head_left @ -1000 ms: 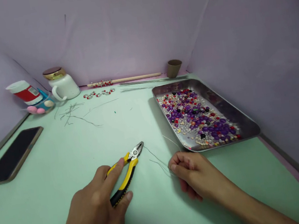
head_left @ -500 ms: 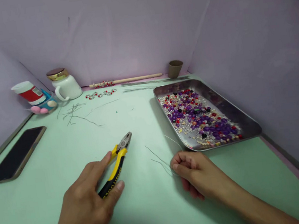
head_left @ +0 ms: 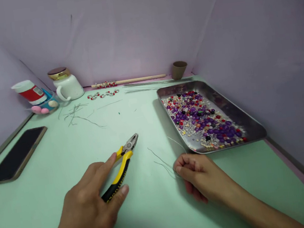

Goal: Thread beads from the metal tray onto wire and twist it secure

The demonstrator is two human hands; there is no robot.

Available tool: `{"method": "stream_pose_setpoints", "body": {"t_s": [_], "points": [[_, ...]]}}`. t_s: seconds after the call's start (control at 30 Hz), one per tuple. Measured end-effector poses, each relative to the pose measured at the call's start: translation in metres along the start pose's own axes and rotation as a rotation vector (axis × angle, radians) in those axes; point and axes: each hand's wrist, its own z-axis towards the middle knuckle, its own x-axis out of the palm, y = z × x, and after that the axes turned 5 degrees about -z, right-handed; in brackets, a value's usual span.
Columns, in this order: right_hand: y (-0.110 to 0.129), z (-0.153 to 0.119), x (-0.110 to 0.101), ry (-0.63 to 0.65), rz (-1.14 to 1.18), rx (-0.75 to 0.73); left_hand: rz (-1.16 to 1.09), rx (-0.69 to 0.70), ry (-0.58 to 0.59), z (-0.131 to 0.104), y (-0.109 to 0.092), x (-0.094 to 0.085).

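Observation:
In my left hand (head_left: 92, 200) is a pair of pliers (head_left: 121, 170) with yellow and black handles. Its steel jaws point away from me to the right and look nearly closed. My fingers and thumb lie around the handles, partly hiding them. My right hand (head_left: 195, 175) is closed in a pinch on thin wires (head_left: 162, 161), whose loose ends stick out to the left and upward. The hand rests by the near corner of a metal tray (head_left: 236, 112) of mixed beads (head_left: 197, 117), mostly purple, white and red.
Cut wire pieces (head_left: 76, 114) lie at the back left, near beaded rings (head_left: 103, 94) and a wooden stick (head_left: 142, 79). Straight wires (head_left: 140, 90) and a brown cup (head_left: 179, 70) stand behind the tray. A phone (head_left: 17, 154), a lidded white mug (head_left: 68, 88) and a plastic bowl (head_left: 52, 104) are leftward.
My left hand has shifted the pliers slightly to the right, and their jaws look a little more closed. My right hand and the wires have hardly moved.

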Motion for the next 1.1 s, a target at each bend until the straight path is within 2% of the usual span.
{"method": "stream_pose_setpoints", "body": {"t_s": [0.1, 0.2, 0.27, 0.37, 0.5, 0.6, 0.93, 1.03, 1.1], "points": [[-0.001, 0.000, 0.000, 0.000, 0.000, -0.008, -0.017, 0.073, -0.016, -0.003, -0.006, 0.002], [-0.001, -0.001, 0.000, -0.001, -0.003, -0.007, 0.062, 0.032, 0.121, -0.003, -0.013, 0.003], [-0.001, -0.001, -0.001, -0.005, -0.007, -0.008, 0.110, -0.036, 0.162, 0.001, -0.011, 0.001], [-0.002, -0.002, 0.000, -0.003, -0.023, -0.028, 0.164, -0.182, 0.082, 0.014, 0.004, -0.006], [-0.006, -0.002, 0.001, -0.005, -0.061, -0.085, 0.266, -0.451, -0.048, 0.029, 0.038, -0.013], [-0.007, -0.003, 0.003, -0.040, -0.092, -0.150, 0.316, -0.525, -0.100, 0.038, 0.058, -0.017], [-0.015, -0.003, 0.008, -0.099, -0.145, -0.269, 0.420, -0.518, -0.271, 0.068, 0.108, -0.036], [-0.007, -0.004, 0.009, -0.053, -0.160, -0.252, 0.425, -0.493, -0.301, 0.069, 0.103, -0.041], [0.005, -0.006, 0.011, 0.015, -0.212, -0.245, 0.347, -0.378, -0.362, 0.065, 0.083, -0.042]]}}
